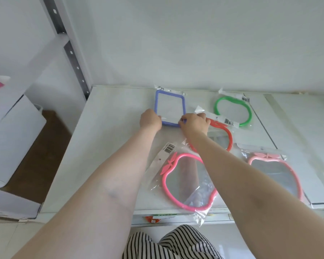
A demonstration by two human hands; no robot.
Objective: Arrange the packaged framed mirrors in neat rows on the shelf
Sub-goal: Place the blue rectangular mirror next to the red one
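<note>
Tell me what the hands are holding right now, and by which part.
Both hands hold the purple rectangular mirror by its near edge: the left hand at the near-left corner, the right hand pinching the near-right corner.

Left arm: bare, stretched forward and slightly rightward, wrist straight. Left hand (pixel 150 119): back of hand up, fingers curled forward over the near left corner of the mirror (pixel 170 107), gripping its frame. Right arm: bare, reaching forward and leftward from the lower right, forearm crossing above the shelf. Right hand (pixel 195 122): back of hand up, fingers bent, fingertips pinching the mirror's near right corner. Hands near each other, not touching.
</note>
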